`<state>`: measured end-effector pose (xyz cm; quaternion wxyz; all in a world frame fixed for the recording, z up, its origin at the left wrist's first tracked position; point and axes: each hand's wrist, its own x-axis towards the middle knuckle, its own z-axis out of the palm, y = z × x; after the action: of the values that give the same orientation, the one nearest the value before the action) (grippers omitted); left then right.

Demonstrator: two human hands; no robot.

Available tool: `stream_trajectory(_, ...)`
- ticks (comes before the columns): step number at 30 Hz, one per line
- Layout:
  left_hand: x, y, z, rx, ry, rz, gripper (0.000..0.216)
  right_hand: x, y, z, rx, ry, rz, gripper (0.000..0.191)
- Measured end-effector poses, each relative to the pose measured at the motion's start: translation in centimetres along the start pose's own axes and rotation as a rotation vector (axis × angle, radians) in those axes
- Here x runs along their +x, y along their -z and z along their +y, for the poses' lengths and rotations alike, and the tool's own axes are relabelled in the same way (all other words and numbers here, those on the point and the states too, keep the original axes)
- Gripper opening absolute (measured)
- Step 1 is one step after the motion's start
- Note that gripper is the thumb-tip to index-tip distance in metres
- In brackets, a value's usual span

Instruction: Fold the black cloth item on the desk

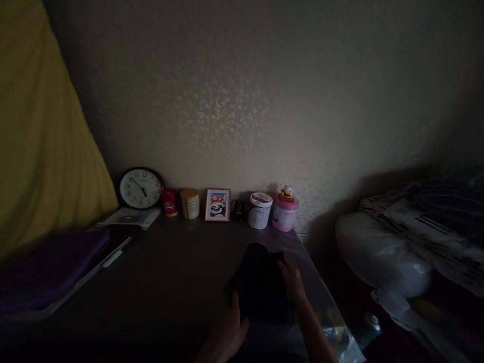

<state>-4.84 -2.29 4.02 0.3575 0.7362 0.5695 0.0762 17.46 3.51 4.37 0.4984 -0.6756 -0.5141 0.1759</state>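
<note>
A black folded cloth (259, 280) lies on the dark table (162, 282) near its right edge. My left hand (229, 333) rests at the cloth's near left corner, thumb up against its edge; the fingers are too dim to read. My right hand (292, 280) lies on the cloth's right side with the fingers curled onto the fabric. The room is very dark and details of the grip are hard to see.
Along the wall stand a clock (140, 188), a red tin (170, 202), a yellow tin (190, 203), a framed panda picture (218, 204), a white tub (260, 210) and a pink tub (285, 212). A purple folder (49, 269) lies left. White bags (381, 257) sit right.
</note>
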Motion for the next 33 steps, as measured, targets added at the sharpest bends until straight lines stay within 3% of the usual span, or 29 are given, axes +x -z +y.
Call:
stream_trajectory(8,0.1,-0.3,0.3,0.072,-0.004,0.020,0.067,2.4,-3.5,-4.2,-0.184,0.075,-0.092,0.041)
stream_trajectory(17,0.2,-0.1,1.1,0.185,0.052,0.023,0.065,2.2,-8.2,-4.6,-0.340,0.046,-0.205,0.033)
stream_trajectory(24,0.1,-0.5,0.5,0.181,0.040,0.028,0.064,1.4,-8.6,-4.7,-0.424,0.078,-0.313,0.032)
stream_trajectory(28,-0.7,-0.5,-0.3,0.171,-0.001,0.123,0.065,0.9,-8.4,-4.9,-0.421,0.106,-0.356,0.031)
stream_trajectory(33,-1.3,0.3,0.4,0.191,-0.041,0.138,0.073,0.3,-8.0,-5.1,-0.453,0.188,-0.380,0.028)
